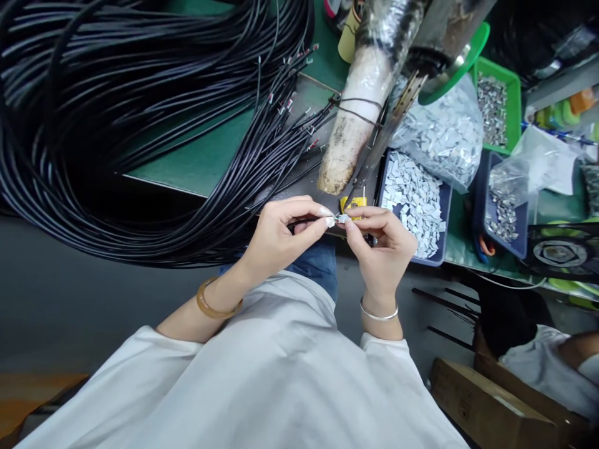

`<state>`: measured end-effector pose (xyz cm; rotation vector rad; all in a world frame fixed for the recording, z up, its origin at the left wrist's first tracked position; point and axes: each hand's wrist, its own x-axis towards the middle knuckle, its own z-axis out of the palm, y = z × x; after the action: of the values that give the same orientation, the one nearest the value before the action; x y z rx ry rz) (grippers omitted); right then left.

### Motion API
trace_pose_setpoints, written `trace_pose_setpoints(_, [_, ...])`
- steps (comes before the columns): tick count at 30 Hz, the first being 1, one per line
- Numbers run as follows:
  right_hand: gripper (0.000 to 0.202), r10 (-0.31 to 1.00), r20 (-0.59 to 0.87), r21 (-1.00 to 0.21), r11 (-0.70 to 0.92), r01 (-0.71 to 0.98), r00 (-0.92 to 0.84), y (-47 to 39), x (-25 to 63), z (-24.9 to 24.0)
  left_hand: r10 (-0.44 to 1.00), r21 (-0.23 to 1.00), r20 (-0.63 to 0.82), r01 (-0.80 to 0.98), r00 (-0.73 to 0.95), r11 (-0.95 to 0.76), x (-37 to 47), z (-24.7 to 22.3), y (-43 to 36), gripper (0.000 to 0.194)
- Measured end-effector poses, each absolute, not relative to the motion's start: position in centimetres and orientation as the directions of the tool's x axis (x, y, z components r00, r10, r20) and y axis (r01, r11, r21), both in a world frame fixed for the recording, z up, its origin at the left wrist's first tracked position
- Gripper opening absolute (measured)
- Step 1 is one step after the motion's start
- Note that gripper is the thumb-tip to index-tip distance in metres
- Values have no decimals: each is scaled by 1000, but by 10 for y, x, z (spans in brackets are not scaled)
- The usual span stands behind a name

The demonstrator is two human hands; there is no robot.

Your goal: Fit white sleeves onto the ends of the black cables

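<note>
My left hand (285, 236) is closed in a pinch around the end of a thin black cable; fine wires show at its fingertips. Opposite it, my right hand (384, 242) pinches a small pale grey-white piece (344, 219) against those wires. The fingertips nearly meet, so the exact join is hidden. A yellow label (354, 207) on the machine sits just beyond my right fingers. Close by on the right, a blue tray (442, 240) holds many similar pale pieces. A big bundle of black cables (206, 224) loops in from the left.
A white wrapped tube (350, 118) and metal machine parts stand ahead of my hands. Farther right are a bag of pale pieces (444, 134), a green bin (513, 103) and a dark blue bin (484, 206) of metal bits. Cardboard boxes (486, 405) and another person's arm (580, 349) are at lower right.
</note>
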<state>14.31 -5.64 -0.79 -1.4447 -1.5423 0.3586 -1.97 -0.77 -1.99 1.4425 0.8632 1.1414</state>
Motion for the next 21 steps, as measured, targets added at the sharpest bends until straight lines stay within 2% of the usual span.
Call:
trace_pose_setpoints(3, [9, 846, 522, -647, 306, 698, 112, -53, 144, -10, 947, 981, 194, -23, 257, -195, -17, -22, -7, 6])
trace_pose_setpoints(7, [12, 795, 603, -560, 368, 742, 60, -49, 144, -11, 936, 956, 270, 51, 225, -288, -15, -24, -8, 8])
trace_pose_setpoints(13, [16, 752, 656, -507, 382, 773, 58, -51, 144, -6, 890, 893, 398, 129, 221, -431, -15, -18, -8, 11])
trace_pose_setpoints(19, [18, 759, 650, -445, 412, 795, -29, -60, 143, -7, 902, 904, 346, 166, 257, -394, -16, -20, -11, 8])
trace_pose_setpoints(21, [17, 776, 630, -480, 401, 780, -11, -62, 142, -10, 904, 901, 337, 188, 263, -391, -16, -20, -13, 8])
